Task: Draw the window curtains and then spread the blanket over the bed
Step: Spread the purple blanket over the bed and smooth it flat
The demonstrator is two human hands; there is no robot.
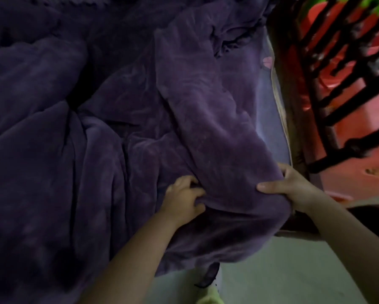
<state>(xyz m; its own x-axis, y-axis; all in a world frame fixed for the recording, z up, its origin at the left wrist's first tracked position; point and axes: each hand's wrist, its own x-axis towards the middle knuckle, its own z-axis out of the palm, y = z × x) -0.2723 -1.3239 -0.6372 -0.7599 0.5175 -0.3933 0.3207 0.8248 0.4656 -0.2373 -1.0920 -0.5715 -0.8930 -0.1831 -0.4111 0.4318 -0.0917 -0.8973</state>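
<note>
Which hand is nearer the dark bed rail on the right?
Right. The right hand grips the purple blanket beside the bed rail; the left hand clutches it farther in.

blanket (pixel 140 128) bunched on bed (pixel 269 102), ahead/left of both grips; railing (pixel 337 84) right of right grip (pixel 293 189).

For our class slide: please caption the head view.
Both hands, left hand and right hand, grip a rumpled purple fleece blanket at the bed's corner.
</note>
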